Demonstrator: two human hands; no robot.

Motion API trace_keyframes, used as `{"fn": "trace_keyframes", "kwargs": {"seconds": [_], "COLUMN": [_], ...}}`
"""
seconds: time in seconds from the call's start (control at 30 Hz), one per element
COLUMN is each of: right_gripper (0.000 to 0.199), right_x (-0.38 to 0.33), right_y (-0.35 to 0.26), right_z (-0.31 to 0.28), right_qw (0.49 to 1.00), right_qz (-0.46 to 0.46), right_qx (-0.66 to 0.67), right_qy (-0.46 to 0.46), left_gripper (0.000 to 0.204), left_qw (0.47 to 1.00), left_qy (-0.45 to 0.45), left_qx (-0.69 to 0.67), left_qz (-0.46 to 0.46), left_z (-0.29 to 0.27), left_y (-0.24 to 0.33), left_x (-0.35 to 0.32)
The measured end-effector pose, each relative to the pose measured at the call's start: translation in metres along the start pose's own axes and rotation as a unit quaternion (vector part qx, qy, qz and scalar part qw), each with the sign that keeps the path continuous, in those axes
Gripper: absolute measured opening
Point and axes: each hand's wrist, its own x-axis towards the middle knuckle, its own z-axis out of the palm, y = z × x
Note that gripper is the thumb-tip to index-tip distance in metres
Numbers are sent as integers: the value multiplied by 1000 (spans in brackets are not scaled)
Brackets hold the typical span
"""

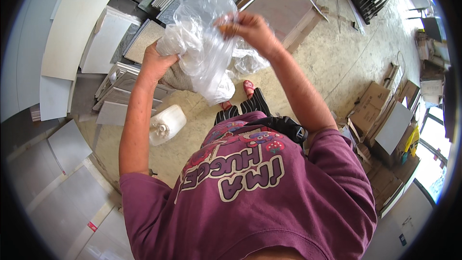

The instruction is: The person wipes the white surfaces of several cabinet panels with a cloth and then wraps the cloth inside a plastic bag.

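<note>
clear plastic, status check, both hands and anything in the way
Left hand gripping bunched clear plastic. Right hand at its right edge, grip unclear. Plastic crumpled, draping between hands. White jug on floor nearby, not blocking hands.

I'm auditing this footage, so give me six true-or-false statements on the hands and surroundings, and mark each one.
1. The left hand and right hand are both bare. True.
2. The left hand holds a green cloth. False: it holds clear plastic film.
3. A white jug is on the floor. True.
4. The right hand is on the jug. False: it is up at the film, apart from the jug.
5. A cardboard box lies off to the person's right. True.
6. The person wears a yellow top. False: the shirt is purple.
</note>
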Motion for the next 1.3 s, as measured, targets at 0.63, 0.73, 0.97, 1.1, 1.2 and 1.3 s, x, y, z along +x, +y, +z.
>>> {"fn": "trace_keyframes", "kwargs": {"seconds": [0.63,0.73,0.97,1.1,1.2,1.3], "right_gripper": [74,60,29,32,32,33], "right_x": [24,8,-7,-8,-7,-12], "right_y": [37,41,62,54,49,40], "right_z": [-10,-9,-33,-45,-47,-36], "right_qw": [969,971,982,986,981,980], "right_qz": [51,91,139,139,166,171], "right_qx": [62,-63,-74,-80,-99,-95], "right_qy": [-233,-214,-101,-45,-20,39], "left_gripper": [55,56,51,46,40,37], "left_qw": [947,933,943,949,947,952], "left_qy": [-79,-56,-26,-25,-18,-9], "left_qx": [-296,-332,-300,-264,-264,-246], "left_qz": [-102,-131,-144,-168,-182,-183], "left_z": [-25,-38,-49,-37,-29,-19], "left_y": [14,-4,-32,-42,-51,-51], "left_x": [-34,-28,-19,-15,-10,-9]}}
